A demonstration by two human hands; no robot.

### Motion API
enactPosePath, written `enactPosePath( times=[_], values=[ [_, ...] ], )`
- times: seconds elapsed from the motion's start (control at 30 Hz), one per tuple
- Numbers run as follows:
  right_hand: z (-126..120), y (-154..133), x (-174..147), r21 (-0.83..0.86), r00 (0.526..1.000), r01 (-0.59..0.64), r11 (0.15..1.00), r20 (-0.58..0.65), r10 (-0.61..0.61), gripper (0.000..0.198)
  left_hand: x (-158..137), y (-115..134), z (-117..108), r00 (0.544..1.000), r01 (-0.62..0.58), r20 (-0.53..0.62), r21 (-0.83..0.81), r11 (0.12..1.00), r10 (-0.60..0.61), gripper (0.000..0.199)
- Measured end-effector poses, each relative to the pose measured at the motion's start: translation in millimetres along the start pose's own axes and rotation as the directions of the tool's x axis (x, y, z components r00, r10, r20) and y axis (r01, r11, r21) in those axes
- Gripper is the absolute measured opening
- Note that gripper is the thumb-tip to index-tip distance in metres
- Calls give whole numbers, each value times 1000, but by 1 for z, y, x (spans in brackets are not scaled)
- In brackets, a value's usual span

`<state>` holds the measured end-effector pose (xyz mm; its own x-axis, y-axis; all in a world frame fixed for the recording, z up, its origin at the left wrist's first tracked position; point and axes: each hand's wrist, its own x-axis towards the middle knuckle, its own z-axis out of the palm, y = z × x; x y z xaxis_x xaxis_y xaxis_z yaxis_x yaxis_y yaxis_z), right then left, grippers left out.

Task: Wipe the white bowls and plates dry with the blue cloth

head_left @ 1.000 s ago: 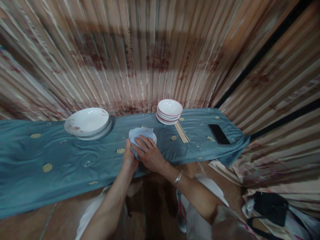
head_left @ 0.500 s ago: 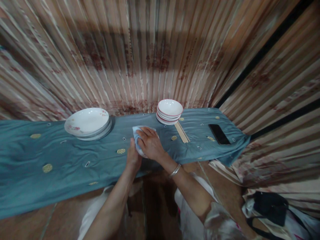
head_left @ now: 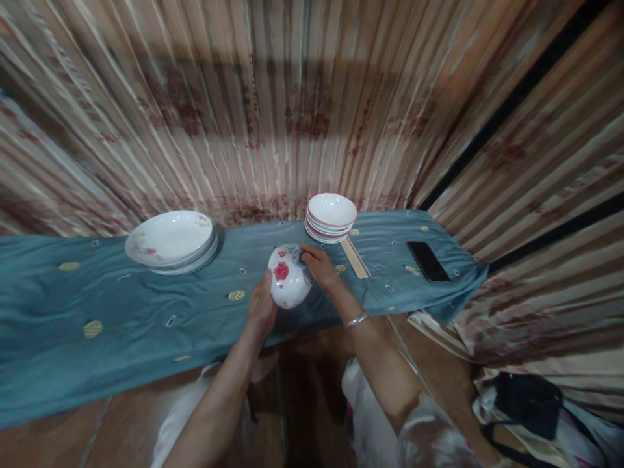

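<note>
A white bowl (head_left: 291,290) with red rose prints is tilted so that its outer side faces me. My left hand (head_left: 262,305) grips it by its left edge, just above the table's front part. At the bowl's upper right rim, my right hand (head_left: 318,264) is closed on a pale blue-grey cloth (head_left: 295,251), mostly hidden by the fingers and pressed against the bowl. Behind the hands stands a stack of white bowls (head_left: 331,211) with red rims. Wooden chopsticks (head_left: 355,259) lie beside that stack.
A stack of floral plates (head_left: 170,237) stands at the left on the blue-green tablecloth (head_left: 146,325). A black phone (head_left: 428,261) rests near the right end. Pleated curtains (head_left: 273,117) hang behind the table. A black bag (head_left: 529,406) is at lower right.
The bowl has been turned so its rose-printed outside shows. My right hand has moved from over the bowl to its right rim, taking the cloth along. My left hand stays nearly in place.
</note>
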<state>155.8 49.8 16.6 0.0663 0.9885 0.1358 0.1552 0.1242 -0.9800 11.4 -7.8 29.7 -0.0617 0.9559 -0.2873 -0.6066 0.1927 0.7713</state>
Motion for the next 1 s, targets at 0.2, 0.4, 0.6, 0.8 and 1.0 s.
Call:
enactPosePath(
  times=[0.2, 0.4, 0.6, 0.8, 1.0],
  values=[
    [-5, 15, -2, 238, 977, -156, 959, -106, 186, 24, 2, 0, -3, 999, 18, 31, 1, 1000, -18, 20],
    [-5, 32, -17, 319, 956, -180, 930, -166, 242, 30, 4, 1, -1, 998, 55, -13, -22, 998, -55, 18],
    [10, 47, -43, 287, 957, -109, 952, -229, 179, 37, 14, 4, -3, 982, 103, -146, -102, 989, -118, 24],
    [20, 65, -61, 102, 982, -10, 995, -185, 29, 46, 25, 8, -3, 957, 126, -237, -188, 974, -169, 34],
    [26, 74, -79, -208, 982, 131, 969, -107, -155, 53, 31, 11, -3, 949, 168, -223, -245, 955, -224, 40]
  ],
)
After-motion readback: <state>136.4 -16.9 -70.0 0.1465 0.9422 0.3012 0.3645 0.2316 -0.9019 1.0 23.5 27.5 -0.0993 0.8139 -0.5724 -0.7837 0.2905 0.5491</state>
